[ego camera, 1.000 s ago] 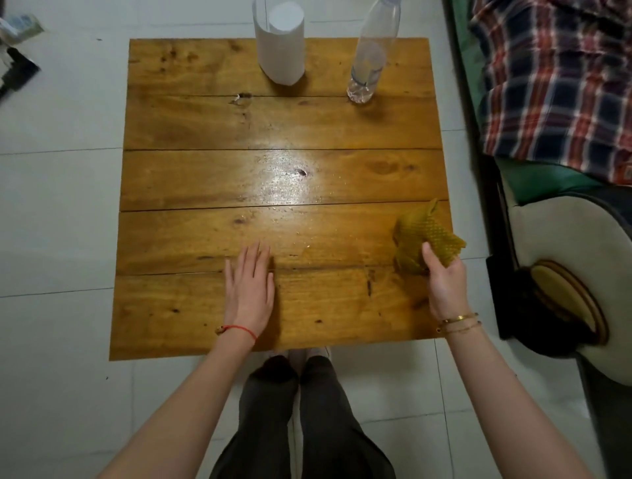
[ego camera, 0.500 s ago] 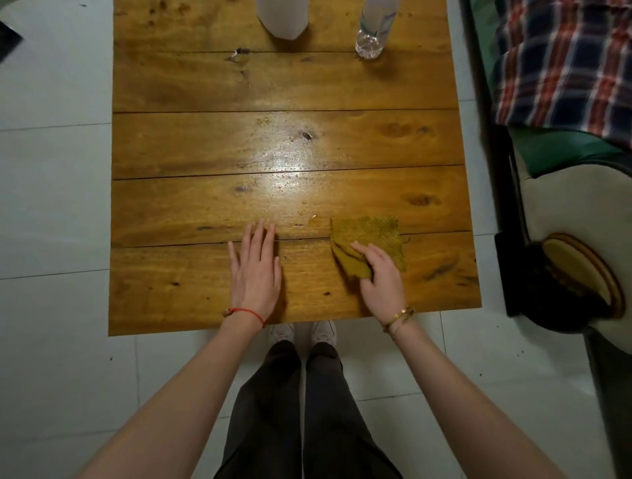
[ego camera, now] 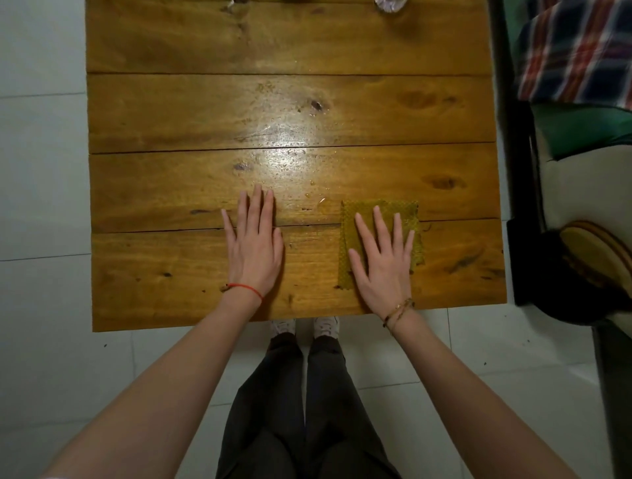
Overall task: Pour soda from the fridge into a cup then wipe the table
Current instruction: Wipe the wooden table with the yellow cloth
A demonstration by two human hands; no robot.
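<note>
A yellow-green cloth [ego camera: 412,218] lies spread flat on the wooden table [ego camera: 171,191], near its front edge on the right. My right hand [ego camera: 381,260] presses on the cloth with straight, spread fingers. My left hand [ego camera: 254,244] rests flat on the bare wood to the left of it. Small drops and a wet sheen [ego camera: 290,160] show on the planks just beyond both hands. Only the base of the bottle [ego camera: 391,2] shows at the top edge; the cup is out of view.
A bed or sofa with a plaid blanket [ego camera: 574,54] and a green cover [ego camera: 581,130] runs along the table's right side. A dark round object [ego camera: 595,266] sits beside the table's front right corner. White floor tiles [ego camera: 41,205] surround the table.
My right hand brought the bunched cloth from the table's right edge onto the table, spread it out, and now lies flat on it. The camera tilted down; my left hand stayed put.
</note>
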